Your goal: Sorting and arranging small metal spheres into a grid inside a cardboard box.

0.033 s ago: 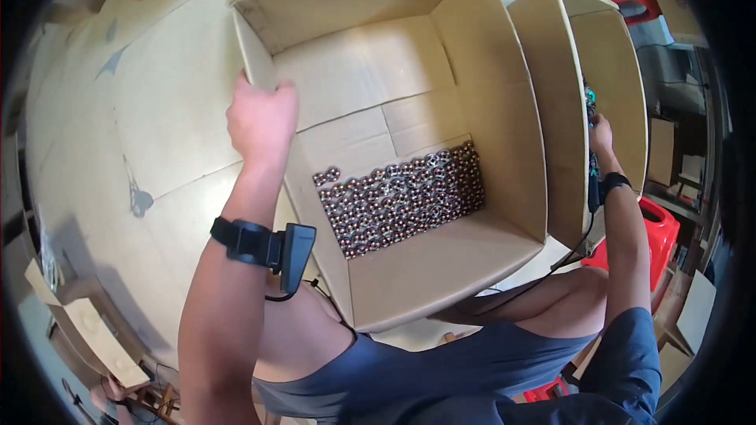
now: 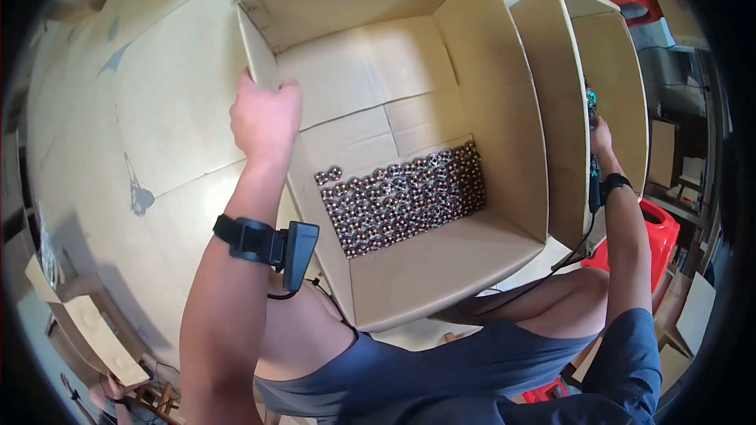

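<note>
Left hand [image 2: 266, 120]: fingers clamped on large carton [image 2: 441, 267], likely stiff; best held by wall edges. Shiny pieces [image 2: 402, 201]: probably hard, slippery. Right hand [image 2: 601, 140]: cannot tell finger closure.

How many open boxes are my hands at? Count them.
2: the left hand grips the large box by its left edge; the right hand is inside the second box, to its right.

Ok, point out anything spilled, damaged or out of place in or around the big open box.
In the big box, a short row of shiny pieces sits beyond the far-left corner of the full rows, breaking the even layout. Left of the box, a dark, worn-looking mark interrupts the pale surface. Nothing looks spilled.
</note>
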`<state>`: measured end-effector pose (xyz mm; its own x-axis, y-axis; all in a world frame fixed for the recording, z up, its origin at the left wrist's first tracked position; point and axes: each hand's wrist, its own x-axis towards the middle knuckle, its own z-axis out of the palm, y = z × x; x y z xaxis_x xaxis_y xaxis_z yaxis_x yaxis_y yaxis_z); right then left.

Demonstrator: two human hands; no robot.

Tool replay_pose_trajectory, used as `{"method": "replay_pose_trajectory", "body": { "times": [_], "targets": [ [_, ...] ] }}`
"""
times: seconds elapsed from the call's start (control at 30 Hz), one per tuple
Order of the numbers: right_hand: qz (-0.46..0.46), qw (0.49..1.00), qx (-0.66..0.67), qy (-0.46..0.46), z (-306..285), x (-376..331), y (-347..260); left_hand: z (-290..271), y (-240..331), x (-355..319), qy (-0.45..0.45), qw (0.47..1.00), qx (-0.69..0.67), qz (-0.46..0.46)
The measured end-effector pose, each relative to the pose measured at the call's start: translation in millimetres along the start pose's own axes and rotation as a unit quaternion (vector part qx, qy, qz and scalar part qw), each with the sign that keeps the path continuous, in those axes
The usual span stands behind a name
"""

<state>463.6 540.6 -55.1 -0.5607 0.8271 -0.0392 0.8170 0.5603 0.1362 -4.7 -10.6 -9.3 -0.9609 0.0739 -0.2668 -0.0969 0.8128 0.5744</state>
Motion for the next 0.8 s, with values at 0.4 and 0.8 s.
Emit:
{"method": "replay_pose_trajectory", "body": {
  "times": [0.4, 0.8],
  "targets": [
    [0.167, 0.985, 0.034, -0.003, 19, -2, -44, -8, 3, -2, -0.016, 0.999, 0.028, -0.028],
    [0.241, 0.952, 0.055, 0.18, -25, 12, -24, -4, 5, -1, -0.023, 0.999, 0.021, -0.031]
  ]
}}
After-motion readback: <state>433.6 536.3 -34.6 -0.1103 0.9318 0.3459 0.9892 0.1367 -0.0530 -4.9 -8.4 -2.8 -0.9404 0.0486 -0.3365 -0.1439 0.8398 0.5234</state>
